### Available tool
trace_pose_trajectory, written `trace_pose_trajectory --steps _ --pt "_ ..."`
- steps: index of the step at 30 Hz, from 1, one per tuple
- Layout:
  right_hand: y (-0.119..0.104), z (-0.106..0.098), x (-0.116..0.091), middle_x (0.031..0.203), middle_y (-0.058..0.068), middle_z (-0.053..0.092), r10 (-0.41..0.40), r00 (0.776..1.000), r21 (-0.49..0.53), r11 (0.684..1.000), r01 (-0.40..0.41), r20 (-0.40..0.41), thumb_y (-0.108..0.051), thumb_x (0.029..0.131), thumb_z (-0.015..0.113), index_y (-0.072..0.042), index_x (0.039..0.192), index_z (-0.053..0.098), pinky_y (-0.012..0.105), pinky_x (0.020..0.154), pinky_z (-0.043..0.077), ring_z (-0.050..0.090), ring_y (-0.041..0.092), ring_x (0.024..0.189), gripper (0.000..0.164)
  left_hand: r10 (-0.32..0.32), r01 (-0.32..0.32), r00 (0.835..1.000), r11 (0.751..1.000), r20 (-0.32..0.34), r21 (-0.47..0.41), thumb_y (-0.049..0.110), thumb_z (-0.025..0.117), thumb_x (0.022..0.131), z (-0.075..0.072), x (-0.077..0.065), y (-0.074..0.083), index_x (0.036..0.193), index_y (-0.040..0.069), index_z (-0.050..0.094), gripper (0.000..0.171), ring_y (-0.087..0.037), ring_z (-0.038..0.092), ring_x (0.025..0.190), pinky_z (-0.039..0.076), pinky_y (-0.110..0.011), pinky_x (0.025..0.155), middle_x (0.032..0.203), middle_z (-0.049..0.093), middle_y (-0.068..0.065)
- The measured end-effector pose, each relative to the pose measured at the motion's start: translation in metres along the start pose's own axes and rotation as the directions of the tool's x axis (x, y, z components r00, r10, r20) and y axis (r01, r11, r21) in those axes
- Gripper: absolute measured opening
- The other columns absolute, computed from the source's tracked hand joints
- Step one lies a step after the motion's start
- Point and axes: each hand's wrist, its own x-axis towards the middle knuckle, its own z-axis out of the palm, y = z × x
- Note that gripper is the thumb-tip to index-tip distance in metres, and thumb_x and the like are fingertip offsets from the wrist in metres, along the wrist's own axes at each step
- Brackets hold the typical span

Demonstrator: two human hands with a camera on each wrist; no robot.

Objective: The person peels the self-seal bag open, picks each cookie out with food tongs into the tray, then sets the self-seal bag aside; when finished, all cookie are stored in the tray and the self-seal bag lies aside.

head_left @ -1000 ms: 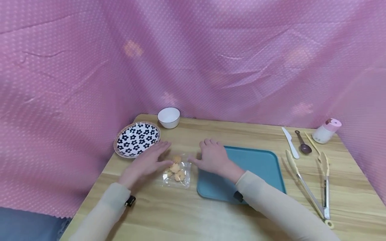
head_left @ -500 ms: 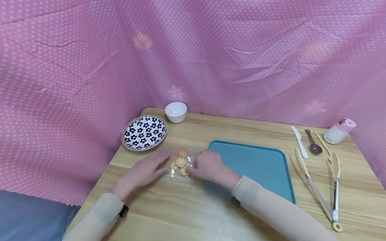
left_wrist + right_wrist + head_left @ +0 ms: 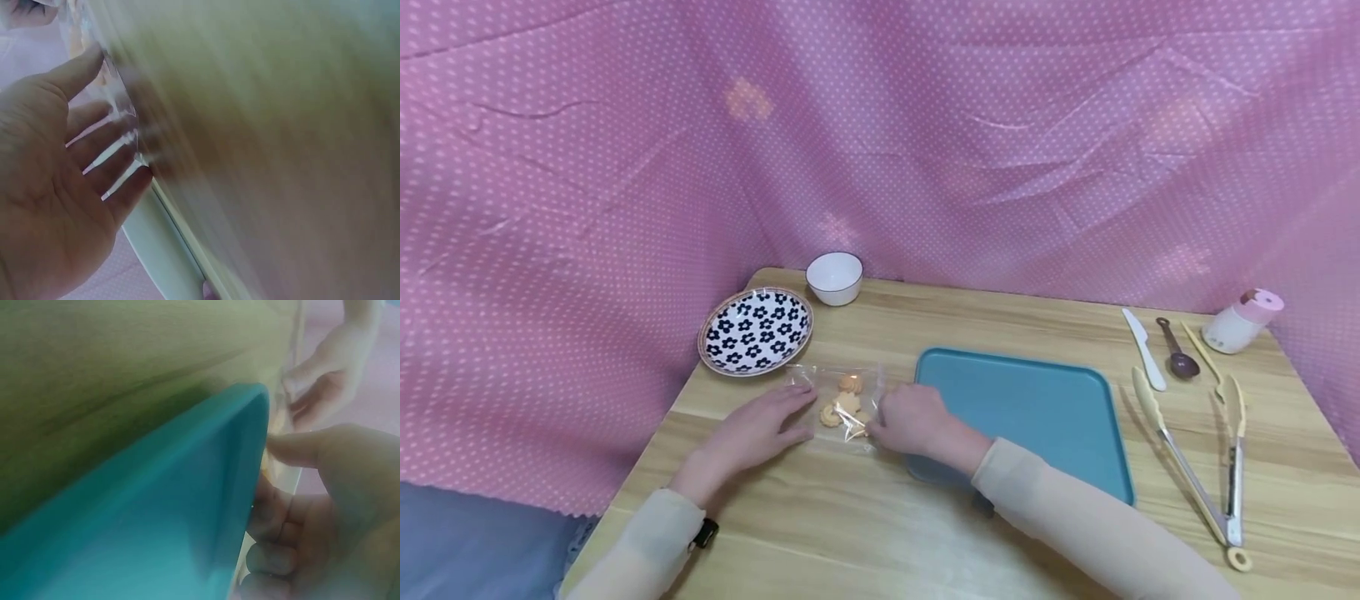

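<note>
A clear plastic bag of cookies (image 3: 847,404) lies on the wooden table between the two hands. My right hand (image 3: 917,419) pinches the bag's right edge, its fingers curled and the thumb close to the tabletop. In the right wrist view the right hand (image 3: 325,500) sits beside the tray's corner, where the bag is mostly hidden. My left hand (image 3: 748,429) touches the bag's left end with its fingertips. The left wrist view has the left hand (image 3: 69,162) with its fingers spread and fairly straight against the clear film.
A teal tray (image 3: 1022,417) lies just right of the bag. Behind the left hand stand a flower-patterned plate (image 3: 756,332) and a white bowl (image 3: 835,279). To the right are tongs (image 3: 1195,483), a white knife (image 3: 1144,348), a brown measuring spoon (image 3: 1180,358), a yellow utensil (image 3: 1202,352) and a pink-lidded bottle (image 3: 1242,322).
The right hand has come down from over the tray's corner, its fingers curling onto the bag's right edge. The left fingertips now meet the bag's left end, and the bag is spread flatter.
</note>
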Motion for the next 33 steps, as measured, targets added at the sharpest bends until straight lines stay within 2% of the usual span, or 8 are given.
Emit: trace_pose_trajectory --steps 6,10,14,17,22,25,30,33 --pt "-0.003 0.002 0.001 0.062 -0.003 0.059 -0.027 1.000 0.003 1.000 0.027 0.003 -0.039 0.100 0.054 -0.024 0.057 0.058 0.031 0.044 0.042 0.052 0.015 0.056 0.046 -0.038 0.038 0.999 0.999 -0.001 -0.016 0.053 0.067 0.093 0.002 -0.002 0.001 0.152 0.019 0.046 0.072 -0.033 0.042 0.150 0.034 -0.057 0.125 0.162 0.043 -0.008" --pt "0.001 0.010 0.003 0.066 0.000 0.062 -0.072 0.995 0.016 0.997 0.074 -0.075 -0.035 0.101 0.052 -0.017 0.078 0.071 0.031 0.045 0.044 0.054 0.015 0.057 0.035 -0.052 0.052 0.999 0.999 -0.003 -0.011 0.055 0.067 0.092 0.004 -0.004 0.000 0.152 0.018 0.046 0.072 -0.034 0.043 0.150 0.034 -0.057 0.124 0.161 0.044 -0.009" --pt "0.010 0.017 0.002 0.067 -0.005 0.064 -0.165 0.963 0.034 0.984 0.176 -0.212 -0.034 0.099 0.059 -0.016 0.080 0.072 0.031 0.064 0.053 0.055 0.011 0.064 0.030 -0.054 0.054 0.998 0.999 -0.009 -0.005 0.055 0.067 0.092 0.004 -0.005 -0.001 0.151 0.017 0.047 0.072 -0.034 0.042 0.150 0.034 -0.057 0.124 0.161 0.044 -0.009" --pt "0.018 0.020 0.002 0.072 -0.011 0.066 -0.225 0.928 0.046 0.967 0.249 -0.296 -0.033 0.096 0.065 -0.023 0.072 0.068 0.031 0.078 0.052 0.054 0.008 0.070 0.027 -0.057 0.057 0.998 0.998 -0.015 -0.009 0.055 0.068 0.092 0.003 -0.004 0.000 0.150 0.017 0.048 0.072 -0.034 0.042 0.150 0.034 -0.057 0.124 0.161 0.045 -0.008" --pt "0.030 0.024 0.001 0.073 -0.011 0.065 -0.244 0.896 0.108 0.947 0.302 -0.370 -0.030 0.094 0.069 -0.022 0.072 0.069 0.026 0.075 0.050 0.053 0.006 0.072 0.024 -0.047 0.047 0.999 0.999 -0.021 -0.006 0.053 0.069 0.091 0.005 -0.001 0.000 0.149 0.017 0.050 0.071 -0.034 0.044 0.148 0.035 -0.058 0.123 0.160 0.046 -0.009" --pt "0.037 0.025 -0.001 0.077 -0.009 0.064 -0.209 0.898 0.161 0.944 0.289 -0.387 -0.027 0.093 0.071 -0.020 0.073 0.072 0.026 0.077 0.050 0.054 0.008 0.078 0.021 -0.048 0.048 0.999 0.999 -0.017 -0.001 0.054 0.069 0.091 0.006 0.001 0.000 0.149 0.018 0.050 0.072 -0.033 0.044 0.149 0.036 -0.057 0.123 0.160 0.046 -0.009" --pt "0.047 0.026 -0.008 0.089 -0.005 0.064 -0.126 0.921 0.316 0.915 0.252 -0.368 -0.025 0.091 0.074 -0.017 0.080 0.078 0.030 0.084 0.051 0.054 0.011 0.090 0.014 -0.052 0.052 0.998 0.999 -0.017 -0.005 0.054 0.069 0.090 0.003 0.002 0.002 0.149 0.017 0.050 0.072 -0.034 0.044 0.148 0.036 -0.058 0.123 0.160 0.046 -0.009" --pt "0.053 0.027 -0.010 0.091 -0.004 0.063 -0.102 0.930 0.365 0.900 0.237 -0.353 -0.026 0.090 0.076 -0.018 0.080 0.079 0.030 0.085 0.050 0.054 0.011 0.091 0.013 -0.061 0.061 0.998 0.998 -0.007 -0.015 0.055 0.069 0.090 0.001 0.003 0.004 0.149 0.017 0.050 0.073 -0.034 0.043 0.149 0.035 -0.058 0.123 0.161 0.044 -0.009"
